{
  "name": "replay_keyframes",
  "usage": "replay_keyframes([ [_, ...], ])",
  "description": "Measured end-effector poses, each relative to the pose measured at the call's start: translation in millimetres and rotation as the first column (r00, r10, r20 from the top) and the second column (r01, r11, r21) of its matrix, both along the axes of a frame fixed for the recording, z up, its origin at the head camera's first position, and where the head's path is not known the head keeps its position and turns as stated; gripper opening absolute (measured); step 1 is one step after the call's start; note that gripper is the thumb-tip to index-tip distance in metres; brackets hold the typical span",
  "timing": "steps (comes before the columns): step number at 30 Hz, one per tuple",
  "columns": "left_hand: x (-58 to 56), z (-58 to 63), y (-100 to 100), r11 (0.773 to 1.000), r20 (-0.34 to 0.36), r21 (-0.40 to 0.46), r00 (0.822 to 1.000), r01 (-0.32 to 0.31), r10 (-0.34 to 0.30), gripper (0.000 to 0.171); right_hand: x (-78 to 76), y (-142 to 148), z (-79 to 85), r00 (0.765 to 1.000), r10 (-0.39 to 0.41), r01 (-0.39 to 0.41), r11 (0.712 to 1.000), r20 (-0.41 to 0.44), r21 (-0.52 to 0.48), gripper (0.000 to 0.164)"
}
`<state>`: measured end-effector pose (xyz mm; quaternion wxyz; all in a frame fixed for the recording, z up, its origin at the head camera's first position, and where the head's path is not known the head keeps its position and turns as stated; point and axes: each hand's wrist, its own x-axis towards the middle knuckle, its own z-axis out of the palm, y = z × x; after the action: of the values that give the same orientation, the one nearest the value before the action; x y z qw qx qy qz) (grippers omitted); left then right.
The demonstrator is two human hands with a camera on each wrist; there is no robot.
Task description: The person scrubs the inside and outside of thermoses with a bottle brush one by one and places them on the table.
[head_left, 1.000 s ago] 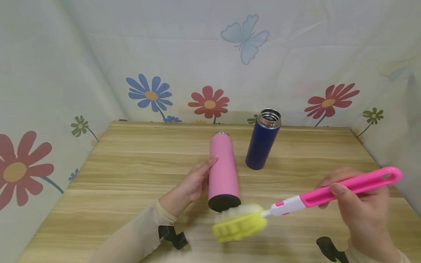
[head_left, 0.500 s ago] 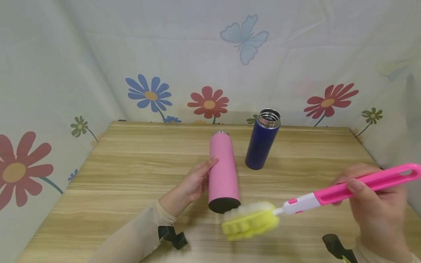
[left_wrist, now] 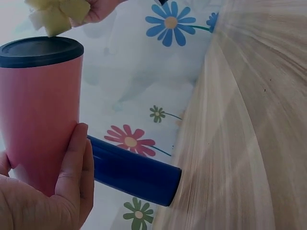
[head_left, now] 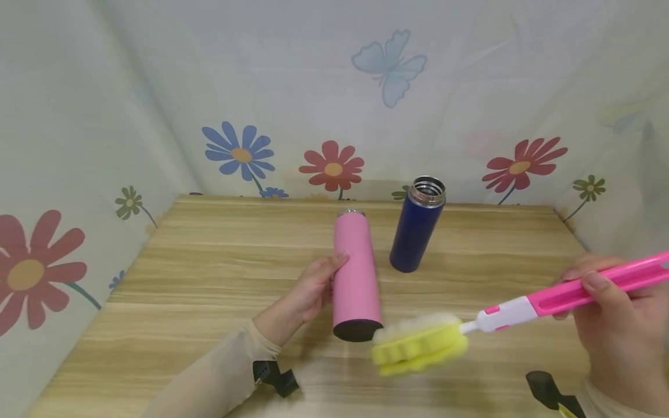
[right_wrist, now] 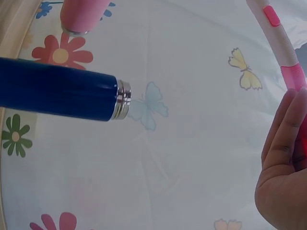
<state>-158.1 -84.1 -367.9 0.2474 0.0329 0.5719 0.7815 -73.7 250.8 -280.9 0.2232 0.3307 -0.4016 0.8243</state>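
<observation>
Head view, left hand: the left hand reaches in from the lower left in a beige sleeve, its fingers curled round the side of the pink bottle.
Head view, pink bottle: it is tipped with its dark base toward the camera and its steel mouth pointing away, over the wooden table.
Head view, right hand: the right hand comes in from the lower right, thumb and fingers clamped on the pink handle of the bottle brush.
Head view, brush head: the yellow sponge head sits just right of the bottle's base, close to it; contact cannot be told.
Head view, blue bottle: the blue bottle stands open-mouthed behind, just right of the pink one.
Left wrist view: the left hand wraps the pink bottle, thumb lying along its wall; the sponge head hovers above the dark base; the blue bottle lies beyond.
Right wrist view: the right hand grips the brush; the blue bottle and pink bottle are well apart from it.
</observation>
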Motion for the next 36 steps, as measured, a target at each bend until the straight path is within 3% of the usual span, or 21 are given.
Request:
replay_keyframes([
  [4,-0.3,0.1,0,1.000,-0.004,-0.011,1.000,-0.006,0.006,0.071,0.6,9,-4.0,0.997,-0.030,0.029,1.000,0.066,0.005,0.028],
  [10,-1.1,-0.2,0,0.998,-0.034,-0.052,0.999,-0.025,0.023,0.084,-1.7,17,-5.1,0.998,0.005,-0.003,0.999,0.055,-0.043,0.031],
  [13,-2.5,-1.3,-1,0.995,-0.073,-0.088,0.996,-0.051,0.045,0.091,-2.0,20,-6.2,0.992,-0.079,0.084,0.995,0.099,-0.047,0.029],
  [15,-3.7,-2.1,-1,0.992,-0.102,-0.108,0.993,-0.068,0.057,0.089,0.2,21,-7.2,0.957,-0.230,0.227,0.973,0.175,0.033,0.026],
  [16,-4.1,-1.8,-1,0.991,-0.118,-0.115,0.991,-0.072,0.059,0.085,1.4,22,-7.7,0.926,-0.314,0.300,0.949,0.208,0.097,0.023],
  [18,-4.7,-1.1,0,0.988,-0.145,-0.128,0.987,-0.083,0.064,0.075,4.5,24,-8.2,0.822,-0.494,0.433,0.865,0.283,0.253,0.018],
  [19,-4.9,-0.5,0,0.987,-0.159,-0.134,0.985,-0.088,0.067,0.069,6.0,25,-8.2,0.764,-0.566,0.473,0.818,0.310,0.328,0.016],
  [21,-4.6,1.5,0,0.984,-0.185,-0.144,0.980,-0.100,0.073,0.061,8.0,27,-8.5,0.677,-0.661,0.507,0.737,0.323,0.446,0.012],
  [24,-4.7,3.0,-2,0.977,-0.230,-0.170,0.969,-0.126,0.085,0.058,10.4,30,-10.2,0.620,-0.725,0.500,0.660,0.300,0.561,0.013],
  [26,-4.9,3.3,-3,0.972,-0.254,-0.190,0.963,-0.140,0.089,0.058,11.6,32,-11.6,0.608,-0.750,0.491,0.613,0.260,0.619,0.014],
  [29,-5.7,3.8,-4,0.969,-0.282,-0.205,0.956,-0.140,0.079,0.061,11.7,33,-13.8,0.646,-0.724,0.466,0.624,0.241,0.628,0.015],
  [31,-6.1,4.8,-5,0.968,-0.297,-0.212,0.952,-0.135,0.068,0.062,10.9,34,-14.7,0.642,-0.737,0.454,0.587,0.210,0.670,0.015],
  [33,-6.4,6.2,-6,0.964,-0.319,-0.230,0.946,-0.136,0.058,0.064,10.3,35,-15.2,0.613,-0.769,0.438,0.521,0.181,0.733,0.017],
  [36,-6.8,8.1,-7,0.952,-0.348,-0.263,0.936,-0.156,0.058,0.066,9.7,35,-15.1,0.520,-0.850,0.422,0.340,0.082,0.841,0.020],
])
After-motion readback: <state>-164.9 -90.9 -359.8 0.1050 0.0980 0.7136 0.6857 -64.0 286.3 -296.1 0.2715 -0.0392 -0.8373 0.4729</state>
